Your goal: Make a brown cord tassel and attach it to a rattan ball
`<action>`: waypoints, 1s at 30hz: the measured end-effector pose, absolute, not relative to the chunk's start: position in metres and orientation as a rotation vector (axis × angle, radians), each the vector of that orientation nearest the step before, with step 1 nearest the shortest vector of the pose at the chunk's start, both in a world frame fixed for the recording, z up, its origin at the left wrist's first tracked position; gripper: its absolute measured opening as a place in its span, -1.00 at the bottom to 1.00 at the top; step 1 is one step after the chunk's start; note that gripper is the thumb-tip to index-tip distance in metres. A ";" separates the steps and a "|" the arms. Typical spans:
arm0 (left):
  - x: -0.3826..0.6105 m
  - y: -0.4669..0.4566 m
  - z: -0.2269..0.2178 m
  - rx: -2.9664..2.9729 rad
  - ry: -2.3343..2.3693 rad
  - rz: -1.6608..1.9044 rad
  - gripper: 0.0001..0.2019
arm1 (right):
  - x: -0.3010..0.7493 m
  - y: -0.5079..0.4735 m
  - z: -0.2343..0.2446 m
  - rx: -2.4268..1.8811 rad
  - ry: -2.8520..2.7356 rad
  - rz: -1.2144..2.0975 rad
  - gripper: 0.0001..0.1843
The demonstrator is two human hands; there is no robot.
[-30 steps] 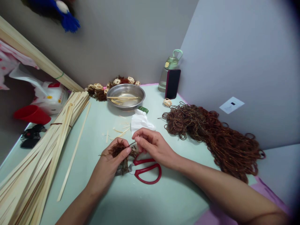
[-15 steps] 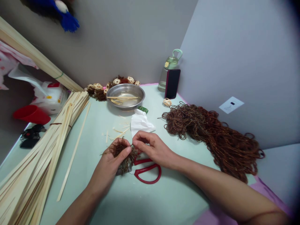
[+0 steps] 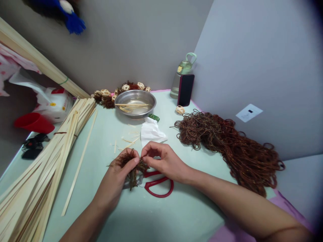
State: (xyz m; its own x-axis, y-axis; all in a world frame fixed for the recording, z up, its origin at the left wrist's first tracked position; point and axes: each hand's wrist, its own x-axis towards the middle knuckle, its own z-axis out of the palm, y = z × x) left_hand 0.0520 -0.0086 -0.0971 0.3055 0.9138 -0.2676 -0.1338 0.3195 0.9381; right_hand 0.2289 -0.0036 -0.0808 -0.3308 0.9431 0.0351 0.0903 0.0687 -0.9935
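A brown yarn tassel [image 3: 133, 168] with frayed strands is pinched between the thumb and fingers of my left hand [image 3: 119, 174]. My right hand [image 3: 165, 161] is closed in a pinch at the tassel's right edge, where its fingertips appear to hold a strand. Just below both hands lie scissors with red handles [image 3: 159, 187], their blades partly covered by the tassel and my left hand. Beyond my fingers rests a crumpled white tissue [image 3: 152, 131], with thin wooden scraps [image 3: 130, 144] to its left.
A steel bowl [image 3: 118, 109] holds water and strips. Bundled wooden strips [image 3: 52, 154] fill the left side, beside a single strip [image 3: 80, 163]. Brown cord [image 3: 227, 144] is heaped at the right. A phone [image 3: 186, 90] leans against a bottle [image 3: 175, 85], near a woven ball [image 3: 180, 110].
My right fingertips have moved slightly left and down, closer to the tassel. My left thumb has shifted a little, and the tassel's strands hang differently.
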 end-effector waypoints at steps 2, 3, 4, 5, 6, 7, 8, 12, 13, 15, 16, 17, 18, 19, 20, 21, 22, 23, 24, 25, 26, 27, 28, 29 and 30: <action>0.053 -0.008 -0.094 0.921 0.997 0.871 -0.84 | 0.228 -0.003 -0.081 -1.085 -1.540 1.384 -0.92; 0.053 -0.008 -0.092 0.899 0.997 0.875 -0.84 | 0.228 -0.003 -0.082 -1.094 -1.534 1.393 -0.91; 0.054 -0.008 -0.091 0.884 0.996 0.879 -0.85 | 0.228 -0.002 -0.082 -1.101 -1.528 1.400 -0.90; 0.054 -0.007 -0.089 0.880 0.989 0.885 -0.85 | 0.228 -0.002 -0.083 -1.103 -1.526 1.407 -0.90; 0.054 -0.007 -0.089 0.883 0.977 0.892 -0.86 | 0.228 -0.001 -0.083 -1.101 -1.523 1.414 -0.90; 0.054 -0.007 -0.088 0.890 0.963 0.906 -0.86 | 0.228 -0.001 -0.084 -1.095 -1.519 1.422 -0.90; 0.054 -0.007 -0.088 0.898 0.947 0.923 -0.86 | 0.228 0.000 -0.084 -1.088 -1.512 1.432 -0.92; 0.054 -0.008 -0.088 0.900 0.887 0.976 -0.86 | 0.228 -0.001 -0.084 -1.093 -1.462 1.516 -0.97; 0.054 -0.008 -0.088 0.889 0.873 0.978 -0.86 | 0.227 -0.001 -0.084 -1.092 -1.449 1.542 -0.97; 0.054 -0.008 -0.089 0.864 0.852 0.985 -0.88 | 0.227 -0.002 -0.084 -1.069 -1.422 1.580 -0.96; 0.054 -0.008 -0.089 0.852 0.849 0.994 -0.88 | 0.226 -0.002 -0.084 -1.050 -1.412 1.589 -0.95; 0.054 -0.007 -0.089 0.844 0.849 1.005 -0.89 | 0.226 -0.002 -0.085 -1.031 -1.404 1.594 -0.95; 0.054 -0.007 -0.088 0.838 0.852 1.016 -0.89 | 0.226 -0.002 -0.085 -1.013 -1.399 1.596 -0.95; 0.054 -0.008 -0.088 0.835 0.856 1.023 -0.89 | 0.226 -0.002 -0.086 -1.000 -1.394 1.596 -0.95; 0.054 -0.008 -0.088 0.835 0.862 1.027 -0.89 | 0.226 -0.002 -0.087 -0.991 -1.387 1.597 -0.95; 0.054 -0.008 -0.088 0.836 0.869 1.023 -0.88 | 0.226 -0.002 -0.087 -0.986 -1.377 1.595 -0.94; 0.054 -0.008 -0.089 0.837 0.878 1.019 -0.88 | 0.225 -0.002 -0.088 -0.984 -1.364 1.593 -0.94; 0.054 -0.009 -0.089 0.838 0.887 1.016 -0.89 | 0.225 -0.001 -0.088 -0.986 -1.349 1.589 -0.94; 0.054 -0.009 -0.090 0.843 0.895 1.015 -0.89 | 0.225 -0.001 -0.088 -0.989 -1.334 1.582 -0.94; 0.054 -0.009 -0.091 0.853 0.902 1.017 -0.88 | 0.226 0.000 -0.087 -0.994 -1.323 1.574 -0.94; 0.054 -0.010 -0.092 0.870 0.908 1.020 -0.88 | 0.226 0.000 -0.087 -1.001 -1.317 1.567 -0.94; 0.054 -0.010 -0.093 0.892 0.914 1.022 -0.88 | 0.226 0.000 -0.086 -1.008 -1.312 1.565 -0.94; 0.054 -0.009 -0.095 0.918 0.919 1.023 -0.87 | 0.226 0.001 -0.086 -1.013 -1.309 1.567 -0.94; 0.054 -0.009 -0.096 0.944 0.924 1.017 -0.87 | 0.226 0.001 -0.085 -1.016 -1.304 1.573 -0.94; 0.054 -0.008 -0.098 0.968 0.932 1.009 -0.87 | 0.226 0.001 -0.085 -1.016 -1.298 1.580 -0.94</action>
